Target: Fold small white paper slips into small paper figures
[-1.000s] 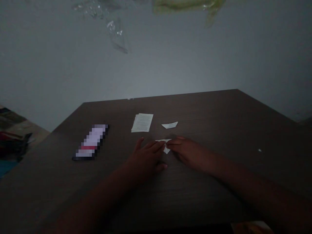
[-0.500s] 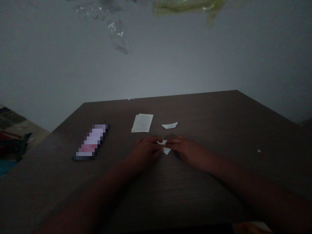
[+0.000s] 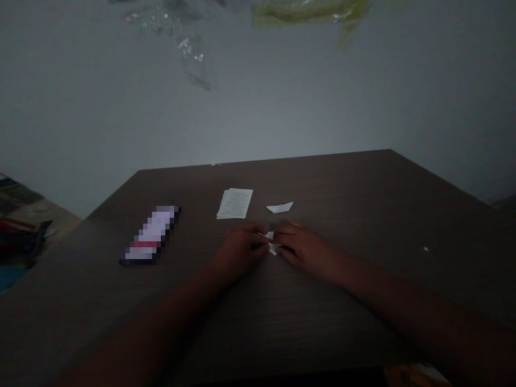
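A small piece of folded paper [image 3: 274,249] lies low over the table between my two hands, mostly covered by fingers. My left hand [image 3: 243,248] grips its left side, fingers bent and pressed together. From the right, my right hand [image 3: 303,246] has its fingers closed on the other side, with the thumb lower down. Just beyond my fingertips sits a folded paper boat [image 3: 279,207] with printed text. To the left of the boat is a stack of printed paper sheets [image 3: 235,203], lying flat.
A phone [image 3: 151,234] with a blurred screen lies on the left of the brown table [image 3: 363,193]. A tiny white scrap [image 3: 426,249] is at the right. Behind the table rises a pale wall [image 3: 282,97], with clear plastic [image 3: 193,54] near its top.
My right fingers have shifted on the folded paper, and the right thumb has moved lower, away from the fingers. Less of the paper's near tip shows. The left hand stays nearly in place.
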The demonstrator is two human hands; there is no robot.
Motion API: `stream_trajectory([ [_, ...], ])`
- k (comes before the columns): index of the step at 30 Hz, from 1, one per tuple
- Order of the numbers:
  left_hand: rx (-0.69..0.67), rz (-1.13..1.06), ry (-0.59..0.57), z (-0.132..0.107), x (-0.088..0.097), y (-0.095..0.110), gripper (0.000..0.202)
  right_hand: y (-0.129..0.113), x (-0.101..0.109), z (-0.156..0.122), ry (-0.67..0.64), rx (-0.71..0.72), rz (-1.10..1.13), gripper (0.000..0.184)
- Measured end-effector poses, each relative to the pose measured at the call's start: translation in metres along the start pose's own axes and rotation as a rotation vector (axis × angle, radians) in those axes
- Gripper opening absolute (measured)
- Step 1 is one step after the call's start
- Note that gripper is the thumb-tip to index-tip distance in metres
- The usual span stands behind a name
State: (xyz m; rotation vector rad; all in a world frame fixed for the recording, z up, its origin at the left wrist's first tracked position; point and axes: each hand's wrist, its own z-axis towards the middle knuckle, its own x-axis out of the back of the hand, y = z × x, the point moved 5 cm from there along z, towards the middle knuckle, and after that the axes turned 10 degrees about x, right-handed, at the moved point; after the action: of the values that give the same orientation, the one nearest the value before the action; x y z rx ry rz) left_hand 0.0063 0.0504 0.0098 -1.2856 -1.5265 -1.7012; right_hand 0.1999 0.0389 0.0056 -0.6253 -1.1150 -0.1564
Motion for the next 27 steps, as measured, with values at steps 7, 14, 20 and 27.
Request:
stream_trajectory([
  [7, -0.005, 0.026, -0.017, -0.008, 0.003, 0.011, 0.026, 0.001, -0.002, -0.002, 0.035, -0.025, 0.034, 0.015],
  [14, 0.015, -0.012, -0.009, -0.007, 0.002, 0.011, 0.019, 0.004, -0.002, -0.004, 0.094, -0.087, 0.071, 0.02],
  [20, 0.031, 0.029, 0.007, -0.008, 0.001, 0.01, 0.02, 0.007, -0.003, -0.004, 0.091, -0.107, 0.074, 0.02],
  [27, 0.017, -0.032, -0.015, -0.006, 0.0, 0.009, 0.02, 0.002, -0.002, -0.004, 0.056, -0.078, 0.033, 0.016],
])
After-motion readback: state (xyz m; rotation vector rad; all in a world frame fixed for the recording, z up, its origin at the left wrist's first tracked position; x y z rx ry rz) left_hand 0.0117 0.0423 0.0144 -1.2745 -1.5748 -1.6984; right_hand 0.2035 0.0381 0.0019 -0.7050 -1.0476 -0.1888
